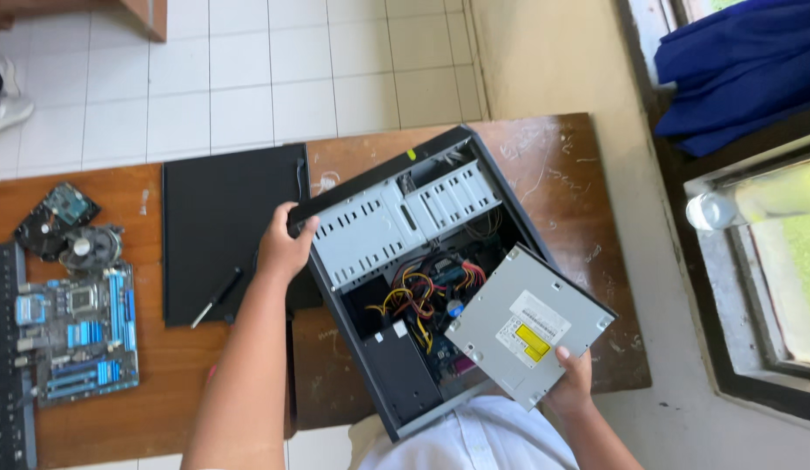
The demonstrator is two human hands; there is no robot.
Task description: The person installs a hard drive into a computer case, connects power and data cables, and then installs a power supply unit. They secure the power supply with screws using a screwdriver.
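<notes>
An open black computer case [396, 383] lies on a brown wooden table [161, 392], with its grey drive cage and coloured cables showing inside. My left hand [283, 245] grips the case's left rim near the drive cage. My right hand [572, 387] holds a grey optical drive [527, 322] by its near corner, lifted and tilted over the right side of the case. The drive has a white and yellow label on top.
A black side panel [222, 218] lies left of the case with a black screwdriver [217, 298] on it. Further left are a blue motherboard [78, 335], a cooler fan [90, 248], a hard disk [55, 216] and a keyboard [6, 365]. A wall and window lie to the right.
</notes>
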